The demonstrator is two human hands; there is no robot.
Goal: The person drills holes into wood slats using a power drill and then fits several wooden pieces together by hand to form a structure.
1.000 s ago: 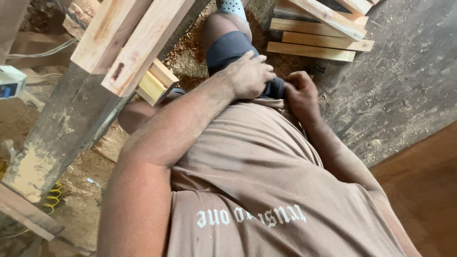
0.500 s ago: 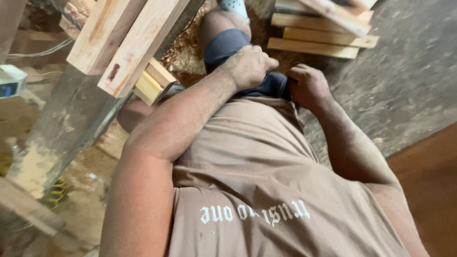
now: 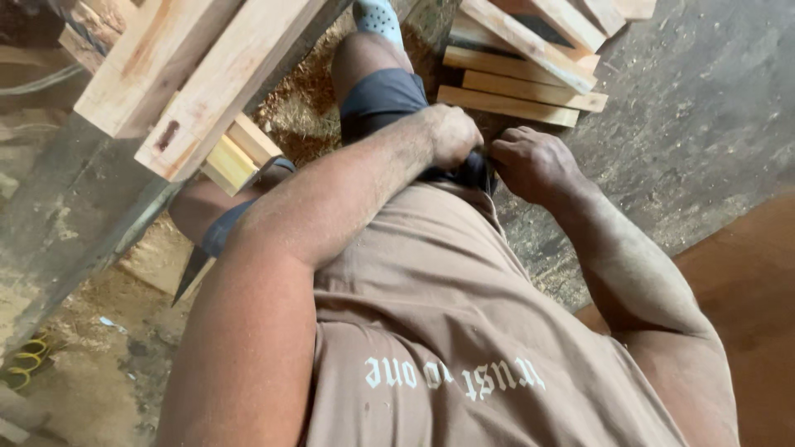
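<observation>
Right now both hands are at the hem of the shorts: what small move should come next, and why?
Probably finish tugging the dark shorts straight and let go. The left hand is closed on the fabric by the brown shirt's hem, the right hand pinches beside it, and neither holds wood. The timber beams and sawn boards lie untouched.

Soft, even daylight, no glare; mild blur at the edges, perhaps from head motion.

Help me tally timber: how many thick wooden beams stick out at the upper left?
2: one beam on the outside left, the other beam beside it on the right. Thinner strips beneath may hide more.
</observation>
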